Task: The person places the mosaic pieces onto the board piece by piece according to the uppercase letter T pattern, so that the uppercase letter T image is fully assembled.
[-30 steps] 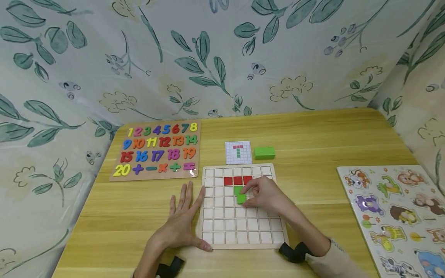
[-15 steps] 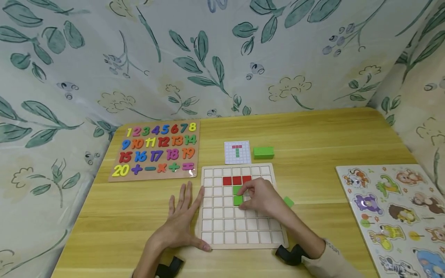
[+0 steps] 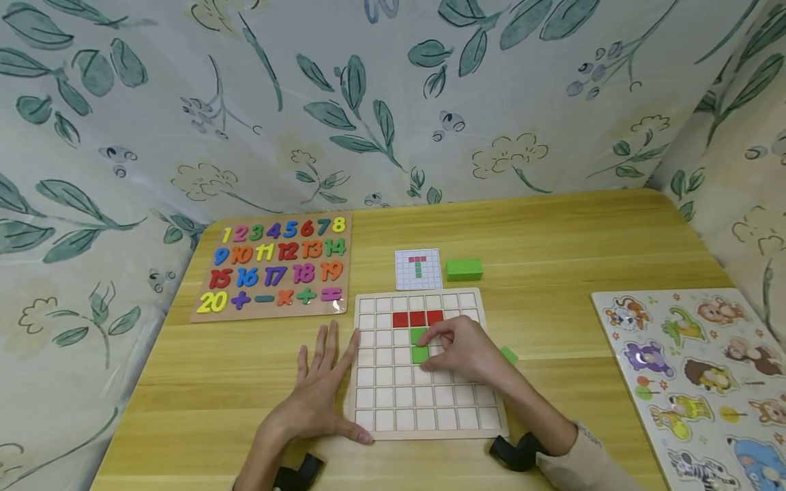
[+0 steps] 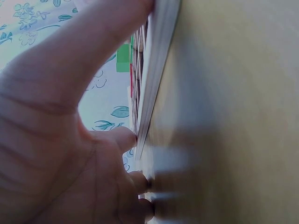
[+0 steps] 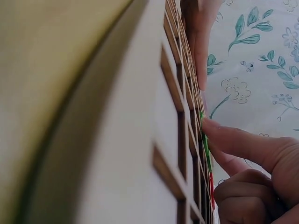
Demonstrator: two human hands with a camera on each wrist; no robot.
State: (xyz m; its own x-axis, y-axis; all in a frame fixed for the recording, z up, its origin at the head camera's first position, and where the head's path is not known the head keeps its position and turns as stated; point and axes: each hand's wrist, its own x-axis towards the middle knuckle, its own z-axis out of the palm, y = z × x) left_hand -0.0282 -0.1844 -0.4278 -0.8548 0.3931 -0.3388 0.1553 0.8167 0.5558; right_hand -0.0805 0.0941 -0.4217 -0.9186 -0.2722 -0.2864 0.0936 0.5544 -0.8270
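Note:
A wooden grid board (image 3: 404,435) lies flat on the table. Three red tiles (image 3: 417,319) fill neighbouring cells of one row, with a green tile (image 3: 418,335) below the middle one. Under that, a second green tile (image 3: 419,354) sits level in its cell; my right hand (image 3: 463,351) holds it between thumb and index finger. In the right wrist view, the thumb (image 5: 243,144) touches the green. My left hand (image 3: 316,399) is spread along the board's left side, thumb at the lower left corner and index finger on the edge. The left wrist view shows this board edge (image 4: 159,51) close up.
Behind the board are a pattern card (image 3: 419,269) with a red and green T and a green block (image 3: 464,270). Another green tile (image 3: 509,354) lies right of the board, partly behind my wrist. A number board (image 3: 209,315) stands left, an animal puzzle (image 3: 604,307) right.
The lower green tile, skewed a second ago, has squared into its cell. My right hand shifted slightly left with it, uncovering a green tile right of the board. The left hand stayed put.

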